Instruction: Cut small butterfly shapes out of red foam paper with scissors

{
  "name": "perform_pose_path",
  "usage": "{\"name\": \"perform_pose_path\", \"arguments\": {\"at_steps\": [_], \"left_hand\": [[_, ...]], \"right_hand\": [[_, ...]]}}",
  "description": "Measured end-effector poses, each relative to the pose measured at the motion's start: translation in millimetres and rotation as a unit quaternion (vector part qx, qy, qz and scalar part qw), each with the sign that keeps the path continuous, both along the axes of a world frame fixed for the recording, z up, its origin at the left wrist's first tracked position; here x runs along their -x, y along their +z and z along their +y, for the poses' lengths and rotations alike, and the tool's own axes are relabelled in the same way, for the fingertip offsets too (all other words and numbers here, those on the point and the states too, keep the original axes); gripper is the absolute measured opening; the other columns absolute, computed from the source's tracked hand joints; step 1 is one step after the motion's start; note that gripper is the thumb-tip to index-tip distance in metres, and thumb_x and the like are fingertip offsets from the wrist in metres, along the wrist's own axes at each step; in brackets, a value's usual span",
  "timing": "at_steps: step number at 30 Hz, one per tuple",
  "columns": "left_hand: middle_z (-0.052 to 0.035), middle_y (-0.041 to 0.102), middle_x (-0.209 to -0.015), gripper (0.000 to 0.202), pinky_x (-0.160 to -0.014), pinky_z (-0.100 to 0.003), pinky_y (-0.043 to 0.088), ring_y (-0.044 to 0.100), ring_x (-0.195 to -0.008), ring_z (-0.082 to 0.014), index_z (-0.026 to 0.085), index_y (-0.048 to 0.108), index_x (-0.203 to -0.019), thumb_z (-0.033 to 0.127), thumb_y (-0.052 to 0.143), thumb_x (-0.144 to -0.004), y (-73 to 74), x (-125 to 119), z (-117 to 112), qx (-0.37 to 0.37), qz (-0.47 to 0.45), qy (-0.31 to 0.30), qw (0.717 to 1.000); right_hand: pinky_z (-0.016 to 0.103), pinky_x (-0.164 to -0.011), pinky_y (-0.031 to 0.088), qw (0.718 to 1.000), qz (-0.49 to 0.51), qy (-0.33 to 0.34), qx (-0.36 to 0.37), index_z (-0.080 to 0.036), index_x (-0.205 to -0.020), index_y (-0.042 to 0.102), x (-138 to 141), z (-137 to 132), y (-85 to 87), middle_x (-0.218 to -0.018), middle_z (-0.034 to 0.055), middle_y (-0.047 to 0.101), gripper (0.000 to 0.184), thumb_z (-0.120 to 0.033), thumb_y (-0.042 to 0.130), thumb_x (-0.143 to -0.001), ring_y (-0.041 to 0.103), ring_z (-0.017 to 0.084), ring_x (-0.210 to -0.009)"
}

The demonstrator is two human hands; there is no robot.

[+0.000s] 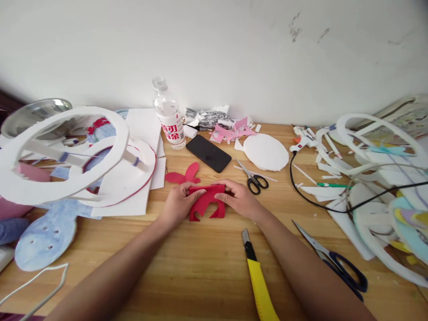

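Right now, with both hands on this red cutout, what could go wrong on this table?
The yellow knife lies between your forearms, its metal tip seemingly out and pointing toward the right hand; drawing back could graze it. The big scissors lie close beside your right forearm, blades uncovered. The left hand and right hand pinch the red cutout, whose thin legs might tear if pulled.
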State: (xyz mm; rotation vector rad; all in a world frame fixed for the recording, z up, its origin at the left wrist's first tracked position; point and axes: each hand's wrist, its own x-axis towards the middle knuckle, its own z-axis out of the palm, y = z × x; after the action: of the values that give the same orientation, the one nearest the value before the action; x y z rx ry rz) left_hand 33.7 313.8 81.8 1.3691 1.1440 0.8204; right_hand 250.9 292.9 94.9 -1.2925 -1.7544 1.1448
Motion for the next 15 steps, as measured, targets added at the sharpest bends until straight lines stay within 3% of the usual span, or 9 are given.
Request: {"name": "perform_pose_path", "arguments": {"at_steps": [7, 15], "left_hand": [[-0.0042, 0.074, -0.078, 0.034, -0.055, -0.024, 0.045, 0.065, -0.065, -0.018, 0.016, 0.072, -0.092, 0.047, 0.072, -0.078, 0.4, 0.1, 1.2, 0.001, 0.0, 0.003, 1.0], [-0.0045, 0.074, -0.081, 0.037, -0.058, -0.025, 0.047, 0.066, -0.067, -0.0185, 0.016, 0.072, -0.098, 0.048, 0.072, -0.078, -1.3, 0.1, 0.0, -0.027, 0.024, 0.001, 0.999]], "right_hand": [[0.031, -0.08, 0.056, 0.999, 0.021, -0.007, 0.033, -0.022, -0.115, 0.065, 0.0, 1.4, -3.0, -0.105, 0.0052, 0.074, 0.03, -0.038, 0.064, -0.089, 0.07, 0.019, -0.094], [0.032, -0.09, 0.054, 0.999, -0.036, -0.009, 0.009, -0.026, -0.123, 0.065, -2.8, 4.0, -3.6, -0.123, 0.0046, 0.069, 0.033, -0.028, 0.06, -0.091, 0.067, 0.018, -0.105]]}}
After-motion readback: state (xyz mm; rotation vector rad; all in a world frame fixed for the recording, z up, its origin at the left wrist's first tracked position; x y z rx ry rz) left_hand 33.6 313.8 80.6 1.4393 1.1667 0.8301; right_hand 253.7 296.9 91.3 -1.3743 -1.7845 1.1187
